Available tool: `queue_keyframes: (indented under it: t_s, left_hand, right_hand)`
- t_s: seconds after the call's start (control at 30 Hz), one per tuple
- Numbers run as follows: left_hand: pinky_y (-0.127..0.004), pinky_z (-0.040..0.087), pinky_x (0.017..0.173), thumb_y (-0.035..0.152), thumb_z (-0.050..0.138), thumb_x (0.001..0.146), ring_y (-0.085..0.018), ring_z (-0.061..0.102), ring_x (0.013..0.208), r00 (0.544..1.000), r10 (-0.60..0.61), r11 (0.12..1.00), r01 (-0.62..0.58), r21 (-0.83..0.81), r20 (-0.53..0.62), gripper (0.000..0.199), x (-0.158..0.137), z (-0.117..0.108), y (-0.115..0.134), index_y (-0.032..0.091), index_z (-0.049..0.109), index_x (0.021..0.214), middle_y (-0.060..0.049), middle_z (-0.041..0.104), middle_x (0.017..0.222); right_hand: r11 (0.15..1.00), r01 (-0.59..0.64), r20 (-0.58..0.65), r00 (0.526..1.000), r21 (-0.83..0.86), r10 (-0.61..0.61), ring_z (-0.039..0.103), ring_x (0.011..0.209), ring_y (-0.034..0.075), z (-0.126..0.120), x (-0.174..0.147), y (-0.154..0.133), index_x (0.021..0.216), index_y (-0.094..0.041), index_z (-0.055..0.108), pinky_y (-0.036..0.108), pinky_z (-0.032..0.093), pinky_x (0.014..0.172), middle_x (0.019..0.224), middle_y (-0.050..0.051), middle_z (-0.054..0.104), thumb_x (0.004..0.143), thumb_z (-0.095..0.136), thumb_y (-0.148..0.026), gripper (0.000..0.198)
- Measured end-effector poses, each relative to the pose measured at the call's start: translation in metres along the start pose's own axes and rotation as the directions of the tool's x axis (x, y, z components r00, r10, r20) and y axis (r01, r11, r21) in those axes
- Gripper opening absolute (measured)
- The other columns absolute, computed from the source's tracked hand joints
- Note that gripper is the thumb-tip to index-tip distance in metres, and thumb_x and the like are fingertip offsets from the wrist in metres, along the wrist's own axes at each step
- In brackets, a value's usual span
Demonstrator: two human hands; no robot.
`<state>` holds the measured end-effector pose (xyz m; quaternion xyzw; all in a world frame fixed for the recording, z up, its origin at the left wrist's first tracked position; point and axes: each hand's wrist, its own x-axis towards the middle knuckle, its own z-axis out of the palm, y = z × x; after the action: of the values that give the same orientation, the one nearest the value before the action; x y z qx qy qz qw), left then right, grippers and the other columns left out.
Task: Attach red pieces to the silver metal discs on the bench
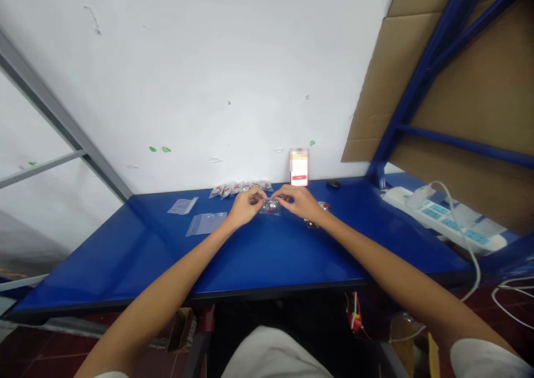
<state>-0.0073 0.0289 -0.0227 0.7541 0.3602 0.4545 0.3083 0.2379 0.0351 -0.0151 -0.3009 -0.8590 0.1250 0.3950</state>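
Observation:
My left hand and my right hand both pinch the top edge of a small clear plastic bag. Inside the bag lies a shiny round metal piece with a red mark. Two loose shiny metal pieces, one of them in plainer sight, rest beside my right wrist, partly hidden by the forearm. Behind my left hand stands a row of several filled clear bags with red marks. Left of that hand, two flat clear bags lie on the blue table.
A phone with a lit screen leans on the white wall. Near it is a small black object. A white power strip with a plugged-in charger and cable lies at the right, by a blue metal frame.

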Motion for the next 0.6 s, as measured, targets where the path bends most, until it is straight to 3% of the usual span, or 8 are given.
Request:
queue_keyframes:
  t_s: [0.17,0.37,0.47,0.6]
  left_hand:
    - [-0.031,0.056,0.080,0.023,0.071,0.084,-0.019,0.070,0.084,0.998,-0.063,0.985,0.063,-0.159,0.005,0.007,0.003,0.000,-0.005,0.018,0.067,0.086,-0.006,0.074,0.094]
    - [-0.031,0.059,0.078,0.028,0.070,0.083,-0.019,0.069,0.084,0.957,-0.161,0.937,0.224,-0.266,0.240,0.012,0.003,-0.006,-0.006,0.018,0.068,0.089,-0.004,0.071,0.092]
    - [-0.031,0.059,0.077,0.037,0.075,0.087,-0.018,0.070,0.083,0.962,-0.165,0.953,0.212,-0.217,0.215,0.022,0.002,-0.005,-0.009,0.018,0.065,0.089,-0.004,0.071,0.090]
    - [-0.030,0.058,0.073,0.039,0.086,0.082,-0.018,0.072,0.080,0.969,-0.194,0.958,0.220,-0.184,0.152,0.034,0.003,-0.003,-0.018,0.018,0.064,0.099,-0.005,0.075,0.090]
  right_hand:
    - [1.000,0.009,0.031,0.999,0.030,-0.010,0.071,0.080,0.019,0.000,-0.001,0.002,0.122,-0.029,0.081,0.032,0.056,0.077,0.108,0.006,0.080,0.100,0.065,-0.025,0.028]
    - [0.999,0.027,-0.035,0.999,0.018,-0.026,0.071,0.081,0.020,0.007,-0.003,-0.001,0.109,-0.028,0.085,0.032,0.053,0.076,0.101,0.006,0.079,0.098,0.065,-0.020,0.024]
    - [1.000,0.013,-0.060,0.998,-0.007,-0.013,0.070,0.079,0.020,0.011,-0.003,-0.001,0.106,-0.028,0.086,0.031,0.053,0.075,0.096,0.005,0.078,0.097,0.066,-0.020,0.023]
    - [0.999,0.039,-0.026,0.999,-0.011,-0.039,0.072,0.090,0.021,0.009,-0.003,-0.002,0.111,-0.028,0.085,0.033,0.054,0.082,0.105,0.006,0.078,0.098,0.062,-0.018,0.028]
